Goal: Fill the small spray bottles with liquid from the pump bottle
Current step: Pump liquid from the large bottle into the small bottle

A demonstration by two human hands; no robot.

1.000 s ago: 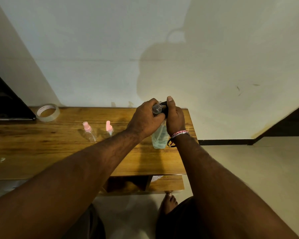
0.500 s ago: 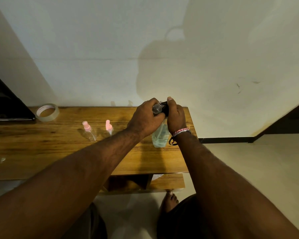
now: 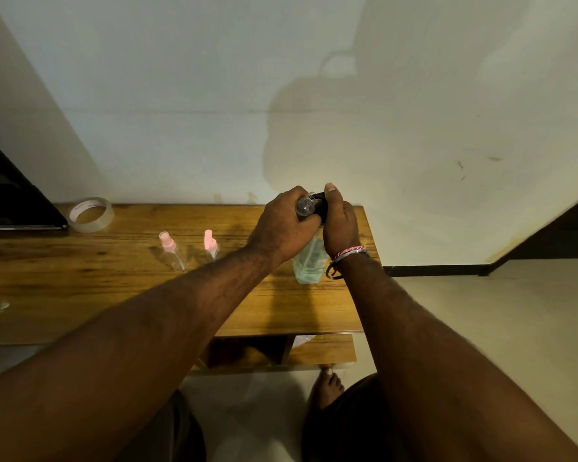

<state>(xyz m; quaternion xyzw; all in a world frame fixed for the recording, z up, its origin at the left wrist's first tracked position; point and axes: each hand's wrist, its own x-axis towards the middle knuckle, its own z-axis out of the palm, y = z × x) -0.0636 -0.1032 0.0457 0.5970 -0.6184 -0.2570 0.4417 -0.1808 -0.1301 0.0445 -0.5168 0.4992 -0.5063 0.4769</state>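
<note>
A clear pump bottle (image 3: 309,265) with pale green liquid and a black pump head stands near the right end of the wooden table (image 3: 80,288). My right hand (image 3: 339,225) curls over the pump head, thumb on top. My left hand (image 3: 284,225) grips a small clear spray bottle (image 3: 305,205), uncapped, with its mouth tilted against the pump spout. To the left, a small clear bottle with a pink spray cap (image 3: 171,250) stands on the table. Beside it a loose pink spray cap (image 3: 210,243) stands upright.
A roll of clear tape (image 3: 91,214) lies at the table's back left, next to a dark screen (image 3: 10,198). A wall runs behind the table. Below the table top is a shelf (image 3: 321,350), and a bare foot (image 3: 326,383) rests on the floor.
Both hands hold the same grips; the view has shifted only slightly.
</note>
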